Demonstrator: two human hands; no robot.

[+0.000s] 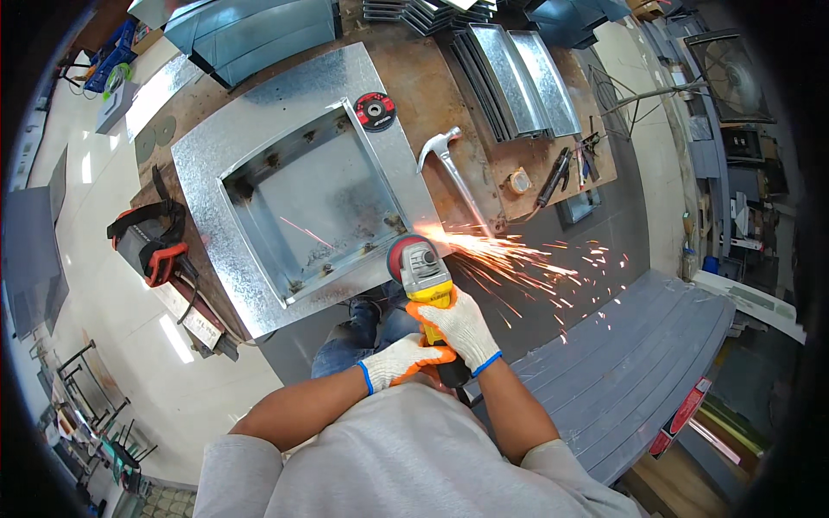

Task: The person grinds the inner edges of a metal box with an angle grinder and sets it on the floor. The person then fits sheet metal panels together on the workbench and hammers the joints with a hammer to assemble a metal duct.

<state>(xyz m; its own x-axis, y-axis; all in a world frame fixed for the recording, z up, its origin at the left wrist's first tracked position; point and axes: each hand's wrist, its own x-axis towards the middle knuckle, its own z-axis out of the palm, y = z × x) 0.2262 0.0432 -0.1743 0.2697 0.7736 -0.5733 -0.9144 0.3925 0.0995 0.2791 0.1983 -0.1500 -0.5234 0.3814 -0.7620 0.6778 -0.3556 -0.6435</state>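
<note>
Grinding is in progress at the near right corner of the galvanised sheet-metal frame (250, 155), a flat flanged piece with a square recessed opening that lies across the rusty counter (432, 95). The disc of the yellow-and-grey angle grinder (420, 266) is set against that corner, at the counter's near edge, and a fan of sparks (527, 259) is thrown to the right.

The grinder is held by both gloved hands: the right hand (462, 326) is closed round the body just behind the head, and the left hand (401, 361) is closed round the rear handle, so both grips are occupied by the tool.

Work is judged to be under way on this one corner only; whether the remaining edges have been dressed cannot be told, as no clear finish marks can be made out.

A spare red-and-black grinding disc (375, 110) rests on the frame's far flange. A claw hammer (449, 164) lies just right of the frame. Folded sheet-metal channels (518, 78) are stacked at the far right of the counter, and a black-and-red tool (155, 246) sits at its left edge.
</note>
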